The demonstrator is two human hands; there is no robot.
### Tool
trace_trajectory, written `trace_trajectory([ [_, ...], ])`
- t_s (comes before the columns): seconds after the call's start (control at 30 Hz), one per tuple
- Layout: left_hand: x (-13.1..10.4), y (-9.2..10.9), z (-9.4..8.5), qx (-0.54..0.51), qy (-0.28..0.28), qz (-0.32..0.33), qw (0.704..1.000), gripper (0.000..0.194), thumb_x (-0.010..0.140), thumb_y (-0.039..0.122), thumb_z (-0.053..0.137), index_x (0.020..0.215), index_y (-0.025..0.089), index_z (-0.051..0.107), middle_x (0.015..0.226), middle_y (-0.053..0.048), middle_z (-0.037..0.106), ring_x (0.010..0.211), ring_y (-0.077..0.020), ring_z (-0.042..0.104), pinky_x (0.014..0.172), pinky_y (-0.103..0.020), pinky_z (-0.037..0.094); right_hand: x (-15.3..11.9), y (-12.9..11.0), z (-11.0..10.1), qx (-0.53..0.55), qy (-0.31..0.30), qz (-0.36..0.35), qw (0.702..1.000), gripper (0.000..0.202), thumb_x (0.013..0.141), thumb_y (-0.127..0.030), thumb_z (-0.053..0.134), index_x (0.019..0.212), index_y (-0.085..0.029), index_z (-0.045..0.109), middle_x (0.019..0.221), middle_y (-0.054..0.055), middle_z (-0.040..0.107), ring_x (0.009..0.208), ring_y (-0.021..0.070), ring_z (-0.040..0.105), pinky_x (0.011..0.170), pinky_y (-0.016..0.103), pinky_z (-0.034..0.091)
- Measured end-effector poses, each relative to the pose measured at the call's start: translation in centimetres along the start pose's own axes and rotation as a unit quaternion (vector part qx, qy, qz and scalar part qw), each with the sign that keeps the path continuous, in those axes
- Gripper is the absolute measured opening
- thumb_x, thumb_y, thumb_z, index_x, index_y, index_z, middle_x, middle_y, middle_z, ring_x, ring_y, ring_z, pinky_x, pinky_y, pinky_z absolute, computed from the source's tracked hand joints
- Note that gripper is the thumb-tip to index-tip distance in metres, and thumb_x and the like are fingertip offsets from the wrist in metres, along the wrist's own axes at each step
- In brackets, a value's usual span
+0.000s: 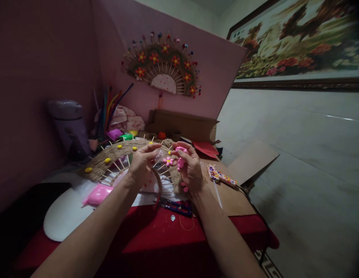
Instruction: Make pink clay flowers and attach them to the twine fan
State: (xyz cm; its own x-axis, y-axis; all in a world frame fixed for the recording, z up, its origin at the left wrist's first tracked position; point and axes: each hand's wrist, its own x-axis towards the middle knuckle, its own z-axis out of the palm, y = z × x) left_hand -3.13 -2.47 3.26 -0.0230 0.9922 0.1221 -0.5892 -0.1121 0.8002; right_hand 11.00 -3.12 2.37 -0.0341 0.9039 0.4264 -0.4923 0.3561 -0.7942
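Observation:
Above the table my right hand (192,166) is closed on a soft pink lump of modelling clay (182,159). My left hand (143,160) faces it with fingers curled towards the thumb; whatever lies between them is too small to make out. Under both hands rests a half-round fan craft (98,162) of twine wound over thin sticks. Yellow clay ovals (107,160) are spaced along its band. A pink clay flower with a yellow centre (168,161) sits on the right part, just left of my right hand.
Dark-handled scissors (179,208) lie in front of the fan. A pink clay packet (97,195) and white disc (65,218) are at left, a patterned glue gun (221,175) at right. Behind stand a purple bottle (69,129), pipe cleaners (108,110) and a mounted flowered fan (164,58).

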Motion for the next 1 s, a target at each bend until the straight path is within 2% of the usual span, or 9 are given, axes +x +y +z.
trace_trajectory([
  [0.13, -0.3, 0.1, 0.3, -0.006, -0.006, 0.000, 1.000, 0.025, 0.059, 0.004, 0.066, 0.083, 0.009, 0.068, 0.068, -0.003, 0.068, 0.055, -0.0087, 0.060, 0.055, -0.019, 0.047, 0.2, 0.0, 0.0, 0.016, 0.011, 0.009, 1.000, 0.023, 0.071, -0.020, 0.067, 0.093, -0.021, 0.063, 0.084, -0.001, 0.066, 0.059, 0.0074, 0.058, 0.046, 0.018, 0.045],
  [0.23, -0.5, 0.2, 0.6, -0.009, 0.005, -0.023, 1.000, 0.027, 0.061, 0.001, 0.063, 0.087, 0.009, 0.065, 0.066, -0.004, 0.068, 0.054, -0.0105, 0.062, 0.058, -0.022, 0.049, 0.4, 0.1, 0.0, 0.006, 0.048, 0.001, 0.999, 0.024, 0.071, -0.028, 0.070, 0.092, -0.020, 0.062, 0.070, -0.004, 0.060, 0.047, 0.0045, 0.048, 0.038, 0.016, 0.038],
  [0.37, -0.7, 0.2, 0.8, -0.020, 0.010, -0.049, 0.999, 0.027, 0.063, 0.002, 0.063, 0.089, 0.009, 0.063, 0.074, -0.010, 0.071, 0.062, -0.0156, 0.068, 0.063, -0.025, 0.051, 0.4, 0.1, -0.3, -0.039, 0.099, -0.026, 0.994, 0.033, 0.070, -0.038, 0.072, 0.094, -0.020, 0.060, 0.066, -0.006, 0.054, 0.043, 0.0026, 0.040, 0.032, 0.014, 0.028],
  [0.47, -0.8, 0.2, 0.9, -0.006, 0.012, -0.039, 0.999, 0.029, 0.059, 0.003, 0.065, 0.087, 0.009, 0.063, 0.068, -0.007, 0.069, 0.057, -0.0139, 0.065, 0.061, -0.024, 0.049, 0.2, 0.1, -0.4, -0.119, 0.132, -0.052, 0.983, 0.031, 0.072, -0.042, 0.069, 0.091, -0.019, 0.060, 0.066, -0.005, 0.054, 0.044, 0.0042, 0.044, 0.032, 0.014, 0.029],
  [0.57, -0.9, 0.1, 0.9, 0.018, 0.012, -0.008, 1.000, 0.031, 0.055, 0.007, 0.069, 0.086, 0.010, 0.065, 0.066, -0.001, 0.067, 0.051, -0.0083, 0.059, 0.057, -0.021, 0.045, -0.1, 0.0, -0.2, -0.173, 0.151, -0.083, 0.970, 0.031, 0.074, -0.044, 0.067, 0.090, -0.018, 0.060, 0.084, 0.001, 0.063, 0.052, 0.0073, 0.054, 0.033, 0.015, 0.034],
  [0.63, -0.8, 0.1, 0.8, 0.024, 0.004, 0.005, 1.000, 0.033, 0.053, 0.011, 0.072, 0.086, 0.011, 0.066, 0.069, 0.000, 0.066, 0.053, -0.0068, 0.057, 0.057, -0.020, 0.044, -0.3, 0.2, 0.1, -0.187, 0.143, -0.096, 0.967, 0.029, 0.074, -0.043, 0.067, 0.085, -0.017, 0.060, 0.090, 0.004, 0.065, 0.055, 0.0087, 0.058, 0.038, 0.017, 0.039],
  [0.77, -0.4, -0.1, 0.4, 0.030, 0.051, 0.050, 0.997, 0.040, 0.046, 0.009, 0.071, 0.085, 0.013, 0.064, 0.066, 0.002, 0.064, 0.056, -0.0073, 0.055, 0.056, -0.019, 0.041, -0.7, 1.2, 0.7, -0.222, 0.074, -0.098, 0.967, 0.017, 0.075, -0.033, 0.067, 0.080, -0.017, 0.061, 0.066, -0.002, 0.061, 0.055, 0.0104, 0.059, 0.051, 0.022, 0.049],
  [0.9, 0.4, -0.4, -0.1, 0.026, 0.111, 0.088, 0.990, 0.044, 0.043, 0.005, 0.063, 0.085, 0.015, 0.058, 0.061, 0.004, 0.063, 0.054, -0.0084, 0.054, 0.054, -0.019, 0.039, -1.2, 2.2, 1.0, -0.276, -0.010, -0.153, 0.949, 0.015, 0.077, -0.021, 0.062, 0.092, -0.021, 0.066, 0.087, 0.002, 0.063, 0.074, 0.0124, 0.062, 0.063, 0.024, 0.051],
  [1.0, 0.8, -0.3, 0.1, 0.040, 0.116, 0.072, 0.990, 0.035, 0.046, 0.007, 0.064, 0.080, 0.015, 0.057, 0.060, 0.002, 0.063, 0.052, -0.0088, 0.053, 0.052, -0.020, 0.038, -1.4, 2.0, 0.9, -0.287, -0.007, -0.182, 0.940, 0.010, 0.078, -0.024, 0.063, 0.087, -0.021, 0.066, 0.088, 0.002, 0.062, 0.072, 0.0114, 0.058, 0.061, 0.023, 0.049],
])
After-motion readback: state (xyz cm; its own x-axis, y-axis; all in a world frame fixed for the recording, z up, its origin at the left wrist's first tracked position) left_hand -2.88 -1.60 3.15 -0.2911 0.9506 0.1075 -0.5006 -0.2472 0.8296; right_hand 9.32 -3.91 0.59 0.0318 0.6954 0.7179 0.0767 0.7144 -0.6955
